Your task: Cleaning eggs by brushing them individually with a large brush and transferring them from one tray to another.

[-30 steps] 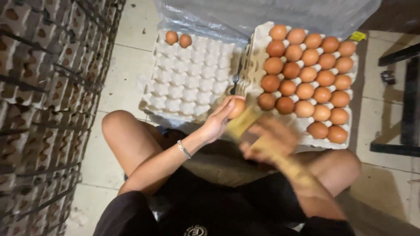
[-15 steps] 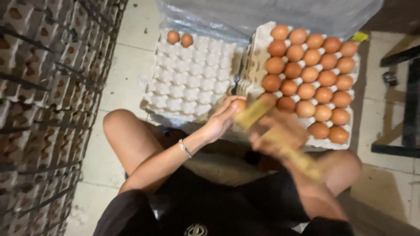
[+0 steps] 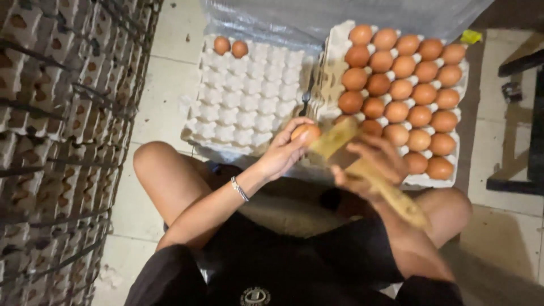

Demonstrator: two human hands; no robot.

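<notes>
Left hand: I see my left hand curled around a single brown egg, fingers wrapped on its near side, thumb over the top. A thin silver bracelet circles the wrist.

Egg in hand: held in the air just off the near edge of the two trays, above the gap between them, over my lap.

Right hand: my right hand is blurred; the fingers look clenched on a long yellowish-tan strip, cloth or stick I cannot tell. Its upper end touches the held egg; its lower end trails over my right thigh.

Left tray: a white moulded-pulp egg tray lies on the pale tiled floor. Two brown eggs sit side by side in its far left corner.

Right tray: a second white pulp tray lies just beside the first, packed with rows of brown eggs from far edge to near edge.

Behind the trays: a sheet of clear plastic lies along the far edges of both.

Left of frame: stacks of grey pulp egg trays bound with dark straps rise along the floor's left side.

Right of frame: a dark wooden frame stands at the right edge.

Foreground: my bare knees flank black shorts.
</notes>
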